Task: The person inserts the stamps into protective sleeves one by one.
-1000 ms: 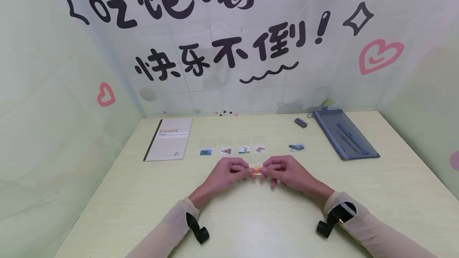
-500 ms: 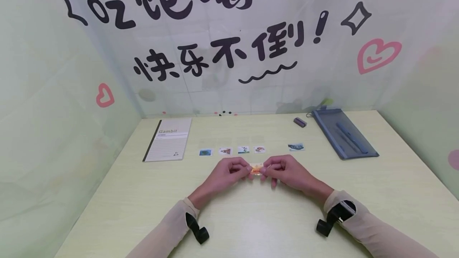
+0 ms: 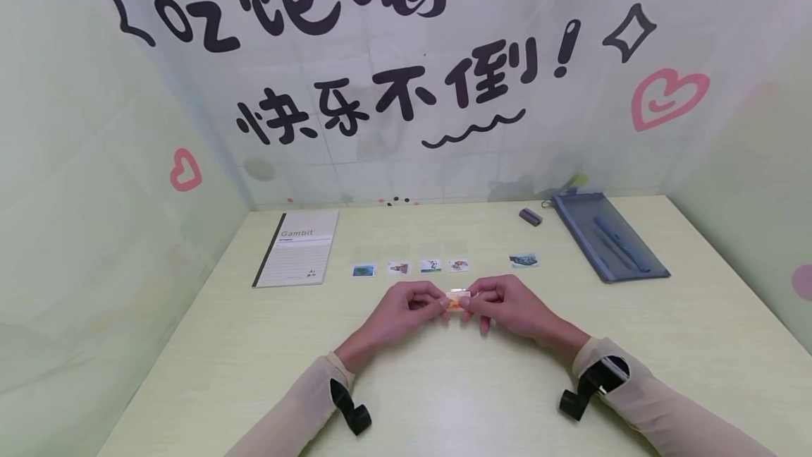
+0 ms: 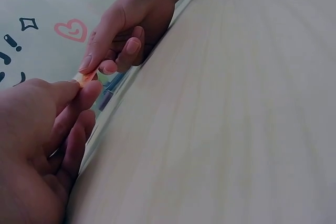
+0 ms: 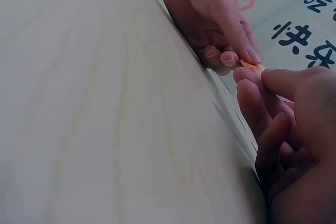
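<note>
Head cam: I've got L hand (image 3: 415,305) + R hand (image 3: 507,302) pinching 1 small glossy orange-and-cream rectangular card (image 3: 455,300), nearer me than the white paper notebook with black spine (image 3: 297,249) and to its right. Also right of notebook: 4 small printed picture cards (image 3: 430,266) in a row, then 1 blue-grey landscape card (image 3: 523,260) apart. Est. progress: 4 lined up, prob. 2 left, incl. held one. L wrist cam: thumb + index grip, card apparently off the pale wooden tabletop (image 4: 220,108). R wrist cam: same pinch, opp. edge; can't tell re peeling.
</note>
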`<state>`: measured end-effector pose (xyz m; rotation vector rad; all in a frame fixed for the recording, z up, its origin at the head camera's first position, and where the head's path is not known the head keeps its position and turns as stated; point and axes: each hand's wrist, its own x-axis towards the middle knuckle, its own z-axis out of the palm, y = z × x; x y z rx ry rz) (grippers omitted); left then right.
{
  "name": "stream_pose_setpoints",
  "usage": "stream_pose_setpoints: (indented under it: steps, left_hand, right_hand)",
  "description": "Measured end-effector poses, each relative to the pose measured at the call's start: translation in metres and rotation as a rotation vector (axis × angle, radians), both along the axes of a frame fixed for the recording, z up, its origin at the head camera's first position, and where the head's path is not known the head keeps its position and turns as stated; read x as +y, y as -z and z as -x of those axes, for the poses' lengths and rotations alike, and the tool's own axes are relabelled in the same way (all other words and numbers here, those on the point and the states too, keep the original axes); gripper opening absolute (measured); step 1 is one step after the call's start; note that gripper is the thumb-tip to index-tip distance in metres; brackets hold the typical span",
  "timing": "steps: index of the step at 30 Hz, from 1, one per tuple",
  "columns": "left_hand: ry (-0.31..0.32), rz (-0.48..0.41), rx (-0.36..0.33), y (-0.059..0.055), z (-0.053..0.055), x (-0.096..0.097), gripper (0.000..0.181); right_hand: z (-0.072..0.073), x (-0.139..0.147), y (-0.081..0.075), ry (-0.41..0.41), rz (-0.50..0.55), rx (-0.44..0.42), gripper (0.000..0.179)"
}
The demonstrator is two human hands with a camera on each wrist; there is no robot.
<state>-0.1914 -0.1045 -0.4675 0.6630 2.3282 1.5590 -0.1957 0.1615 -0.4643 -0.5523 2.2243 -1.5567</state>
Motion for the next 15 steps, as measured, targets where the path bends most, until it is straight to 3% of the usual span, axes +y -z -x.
stream_pose_setpoints:
  steps: [8, 15]
  left_hand:
    - [-0.008, -0.010, -0.003, -0.0012, -0.0024, 0.0016, 0.015]
    - [0.023, -0.028, -0.008, -0.0012, -0.0008, 0.0001, 0.019]
  right_hand:
    - [-0.0012, -0.0004, -0.0006, -0.002, -0.006, 0.008, 0.026]
    - [-0.0008, 0.0010, 0.0000, 0.016, 0.030, 0.006, 0.027]
